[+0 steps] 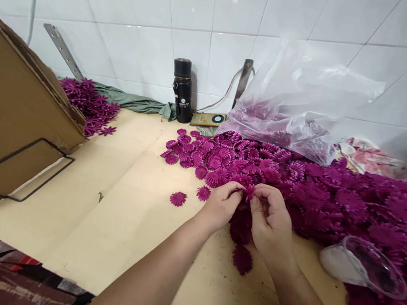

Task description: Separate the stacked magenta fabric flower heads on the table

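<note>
Between my two hands is a small purple fabric flower [249,192], pinched from both sides. The fingertips of my left hand [224,201] are closed on its left edge. Thumb and fingers of my right hand [271,216] close on its right side. Just beyond and to the right spreads a large heap of purple flower pieces [315,192] with toothed petals. One loose purple flower piece [242,259] lies on the table below my hands, and another [178,198] lies to their left.
A cardboard box [21,106] stands at the left beside a pile of star-shaped purple flowers [93,106]. Along the tiled wall are a black bottle [183,93], a phone [208,119] and a clear plastic bag [283,107]. A clear plastic cup [368,266] lies tipped at right.
</note>
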Available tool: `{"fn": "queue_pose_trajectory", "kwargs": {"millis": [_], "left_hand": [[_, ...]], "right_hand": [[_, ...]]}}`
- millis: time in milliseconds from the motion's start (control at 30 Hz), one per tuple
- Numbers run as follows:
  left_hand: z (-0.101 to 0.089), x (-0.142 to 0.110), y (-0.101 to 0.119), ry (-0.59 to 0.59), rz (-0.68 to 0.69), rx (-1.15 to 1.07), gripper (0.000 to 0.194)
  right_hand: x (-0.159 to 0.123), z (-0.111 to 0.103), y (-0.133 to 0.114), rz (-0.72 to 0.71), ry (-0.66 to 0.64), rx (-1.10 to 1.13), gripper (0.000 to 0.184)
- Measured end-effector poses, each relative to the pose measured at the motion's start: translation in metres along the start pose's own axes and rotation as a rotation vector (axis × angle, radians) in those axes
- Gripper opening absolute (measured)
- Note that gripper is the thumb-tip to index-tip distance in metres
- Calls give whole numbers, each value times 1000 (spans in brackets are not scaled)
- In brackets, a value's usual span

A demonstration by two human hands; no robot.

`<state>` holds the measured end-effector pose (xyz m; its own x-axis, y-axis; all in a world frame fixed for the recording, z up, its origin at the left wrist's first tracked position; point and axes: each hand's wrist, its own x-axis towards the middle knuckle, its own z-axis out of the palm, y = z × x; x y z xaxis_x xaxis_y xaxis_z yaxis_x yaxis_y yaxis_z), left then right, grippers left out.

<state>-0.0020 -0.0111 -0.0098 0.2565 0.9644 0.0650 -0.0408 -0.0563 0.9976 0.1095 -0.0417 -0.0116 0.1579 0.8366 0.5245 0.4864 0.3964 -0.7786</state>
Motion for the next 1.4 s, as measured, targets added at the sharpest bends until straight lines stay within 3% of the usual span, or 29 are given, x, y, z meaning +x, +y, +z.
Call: {"fn": "queue_pose_trajectory", "kwargs": {"millis": [233,433,533,733,800,900,1033,1100,1167,1267,1400], "left_hand": [[4,3,2,51,-41,-199,11],[5,1,0,98,-134,-352,27],[6,-1,2,103,-151,-386,30],[1,1,0,112,-160,-363,27],[0,1,0,116,-166,-350,27],[2,-1,2,68,-206,-375,30],[4,-4,5,-78,-260,-484,30],[-2,-1,7,-52,-304,-544,25],[-11,2,9,53,-323,-635,21],[-20,3,15,85,-240,-697,21],[-15,-1,19,21,-171,-550,24]], "right_hand": [[-1,-2,-6,208,-64,293,12],[-2,-5,-2,248,-105,462,12],[-3,-8,-4,184,-130,420,9],[-1,-9,-14,-127,-164,64,7],[0,-9,-13,-132,-193,25,6],[3,-11,-10,83,-270,187,8],[7,-20,-13,431,-346,695,25],[8,-24,-20,529,-382,891,27],[9,-26,-26,567,-410,971,26],[12,-27,-26,530,-396,821,25],[21,-30,-4,385,-238,235,25]]}}
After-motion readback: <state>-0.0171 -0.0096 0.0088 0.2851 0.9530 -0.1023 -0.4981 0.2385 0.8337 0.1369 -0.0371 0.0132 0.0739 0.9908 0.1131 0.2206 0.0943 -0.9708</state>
